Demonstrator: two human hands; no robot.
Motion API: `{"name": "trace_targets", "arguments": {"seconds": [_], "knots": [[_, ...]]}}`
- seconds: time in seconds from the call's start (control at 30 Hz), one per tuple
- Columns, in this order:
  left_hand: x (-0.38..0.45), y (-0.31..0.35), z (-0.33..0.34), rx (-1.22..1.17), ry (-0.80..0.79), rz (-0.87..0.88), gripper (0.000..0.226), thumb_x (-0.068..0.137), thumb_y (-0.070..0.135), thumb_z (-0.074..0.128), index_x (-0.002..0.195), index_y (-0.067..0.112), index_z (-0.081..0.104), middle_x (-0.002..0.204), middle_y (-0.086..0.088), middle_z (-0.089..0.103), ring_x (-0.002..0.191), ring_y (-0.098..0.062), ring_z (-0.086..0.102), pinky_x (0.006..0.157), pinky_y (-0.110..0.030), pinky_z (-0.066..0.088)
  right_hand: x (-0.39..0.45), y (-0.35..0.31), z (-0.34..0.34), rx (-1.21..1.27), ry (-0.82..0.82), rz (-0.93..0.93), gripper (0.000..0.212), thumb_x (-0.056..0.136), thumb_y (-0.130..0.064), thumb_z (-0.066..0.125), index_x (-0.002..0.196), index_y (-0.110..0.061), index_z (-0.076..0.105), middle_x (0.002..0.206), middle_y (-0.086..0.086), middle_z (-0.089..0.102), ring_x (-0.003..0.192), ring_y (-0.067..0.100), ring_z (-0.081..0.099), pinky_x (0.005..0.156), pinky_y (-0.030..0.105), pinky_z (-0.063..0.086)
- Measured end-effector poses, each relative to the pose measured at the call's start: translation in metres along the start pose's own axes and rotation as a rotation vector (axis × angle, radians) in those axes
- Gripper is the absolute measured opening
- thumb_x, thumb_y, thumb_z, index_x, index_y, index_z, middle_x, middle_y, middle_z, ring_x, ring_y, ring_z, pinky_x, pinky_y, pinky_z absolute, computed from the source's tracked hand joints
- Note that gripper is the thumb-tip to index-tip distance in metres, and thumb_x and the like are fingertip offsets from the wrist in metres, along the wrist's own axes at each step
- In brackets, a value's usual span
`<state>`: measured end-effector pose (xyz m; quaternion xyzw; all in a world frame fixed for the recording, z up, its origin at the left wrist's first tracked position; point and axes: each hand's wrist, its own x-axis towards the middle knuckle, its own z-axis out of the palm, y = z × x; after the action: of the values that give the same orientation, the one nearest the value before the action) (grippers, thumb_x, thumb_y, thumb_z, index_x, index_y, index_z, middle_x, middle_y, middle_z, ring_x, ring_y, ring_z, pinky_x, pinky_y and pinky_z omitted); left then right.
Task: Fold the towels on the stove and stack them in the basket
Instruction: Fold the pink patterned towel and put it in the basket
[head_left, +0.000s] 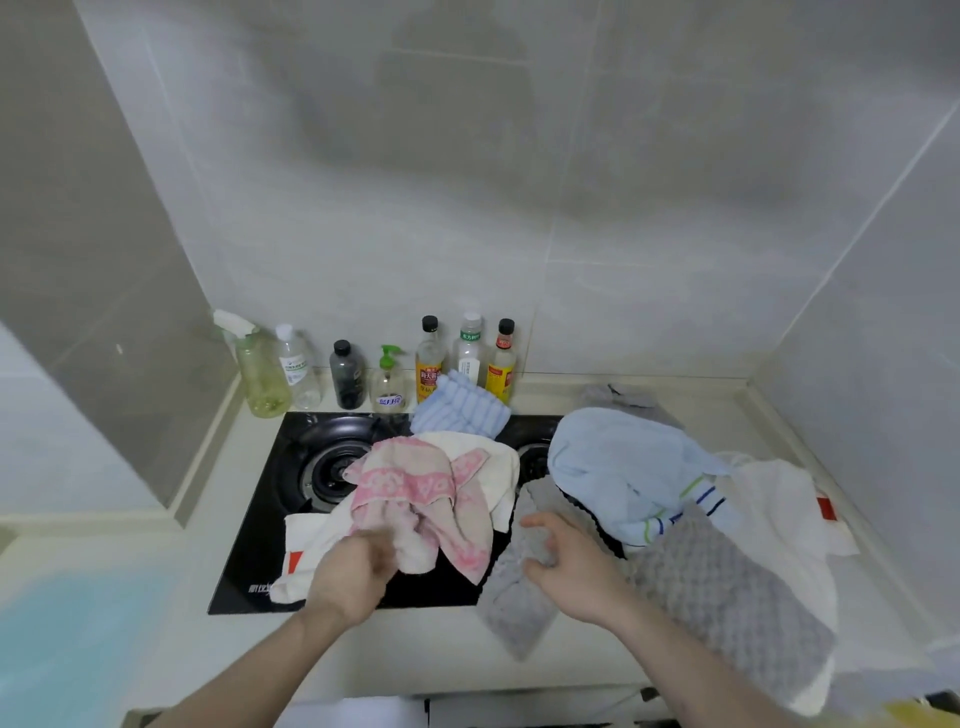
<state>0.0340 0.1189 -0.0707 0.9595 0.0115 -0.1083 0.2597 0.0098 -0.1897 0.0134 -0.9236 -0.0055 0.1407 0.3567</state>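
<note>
My left hand (358, 569) grips the near end of the pink towel (415, 493), fingers curled round the cloth, though blur hides their exact lie. My right hand (563, 561) pinches the grey waffle towel (722, 587) between thumb and curled fingers at the black stove (291, 467)'s front edge. Beyond lie a cream towel (493, 457), a light blue towel (613, 462), and a blue striped towel (460, 410). Bottles (431, 358) line the tiled wall.

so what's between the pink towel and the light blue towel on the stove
In the head view, a grey waffle towel and the cream towel's edge lie between the pink towel and the light blue towel.
</note>
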Motion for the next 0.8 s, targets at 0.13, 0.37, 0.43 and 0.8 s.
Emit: {"name": "trace_targets", "arguments": {"seconds": [0.13, 0.37, 0.43, 0.8], "knots": [[-0.001, 0.008, -0.025, -0.146, 0.186, -0.023, 0.023, 0.087, 0.02, 0.073, 0.072, 0.037, 0.071, 0.077, 0.019, 0.072, 0.075, -0.001, 0.067, 0.074, -0.022, 0.052, 0.007, -0.005, 0.003, 0.029, -0.034, -0.005, 0.041, 0.093, -0.03, 0.062, 0.13, -0.042, 0.052, 0.127, -0.021, 0.045, 0.121, 0.004, 0.051, 0.084, 0.018, 0.046], [0.004, 0.038, -0.081, -0.411, 0.142, 0.074, 0.013, 0.094, 0.015, 0.067, 0.091, 0.027, 0.067, 0.082, 0.006, 0.072, 0.062, -0.015, 0.069, 0.061, -0.035, 0.059, 0.014, -0.016, 0.012, 0.098, -0.078, -0.019, 0.04, 0.094, -0.03, 0.065, 0.13, -0.042, 0.052, 0.112, -0.024, 0.043, 0.115, 0.005, 0.053, 0.092, 0.022, 0.047], [0.006, 0.053, -0.102, -0.453, 0.18, 0.075, 0.014, 0.098, 0.011, 0.061, 0.095, 0.023, 0.068, 0.08, 0.0, 0.073, 0.053, -0.008, 0.065, 0.054, -0.026, 0.05, 0.014, -0.021, 0.016, 0.138, -0.072, -0.052, 0.04, 0.09, -0.036, 0.069, 0.124, -0.049, 0.052, 0.121, -0.023, 0.048, 0.115, 0.0, 0.056, 0.091, 0.021, 0.05], [-0.008, 0.137, -0.162, -0.651, -0.039, 0.242, 0.01, 0.094, 0.029, 0.072, 0.1, 0.021, 0.07, 0.068, -0.005, 0.071, 0.059, -0.017, 0.056, 0.063, -0.027, 0.046, -0.007, -0.092, 0.014, 0.307, -0.15, -0.175, 0.073, 0.066, -0.062, 0.085, 0.13, -0.051, 0.052, 0.125, -0.029, 0.059, 0.109, -0.01, 0.06, 0.092, 0.016, 0.049]]}}
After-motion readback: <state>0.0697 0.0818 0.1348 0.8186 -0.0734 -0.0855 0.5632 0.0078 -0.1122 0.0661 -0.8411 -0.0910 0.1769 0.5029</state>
